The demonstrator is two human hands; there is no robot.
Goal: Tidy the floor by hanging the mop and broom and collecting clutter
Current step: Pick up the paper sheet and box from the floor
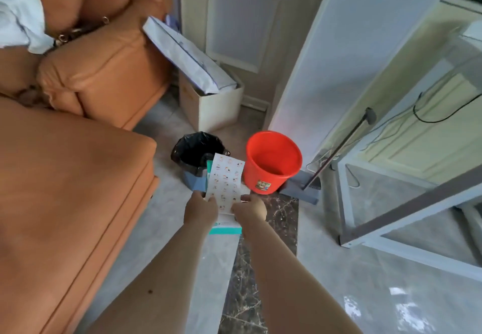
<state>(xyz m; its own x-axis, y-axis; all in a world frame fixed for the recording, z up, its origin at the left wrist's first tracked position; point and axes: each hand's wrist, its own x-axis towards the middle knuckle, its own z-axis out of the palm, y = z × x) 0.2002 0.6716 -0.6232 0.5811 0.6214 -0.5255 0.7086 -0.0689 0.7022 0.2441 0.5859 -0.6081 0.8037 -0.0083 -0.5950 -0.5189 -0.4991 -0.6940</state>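
An orange sofa (70,166) fills the whole area to the left of the left hand, with a pale blue cloth (20,18) lying on its far cushion. Well to the right of the right hand stands a white metal frame (407,219) on the grey tiled floor (365,276), and a strip of dark marble tile (263,242) runs beneath the right forearm. Beyond both hands, against the wall, sits a cardboard box (211,104) with a flat white package (185,54) leaning out of its top and against the sofa arm.

Just beyond the right hand stands a red bucket (272,160), open and upright. To the right of the bucket and touching its base lies the grey head of a broom (302,189), its dark handle slanting up and away towards the frame. Just beyond the left hand is a small blue bin lined with a black bag (197,151).

The left hand (200,208) and right hand (250,209) are both closed on the near end of a white printed sheet (227,185), one at each edge, and the sheet's far end reaches over the rim of the bin. Under the sheet and the hands a teal-edged booklet (225,228) shows; which hand holds it I cannot tell.
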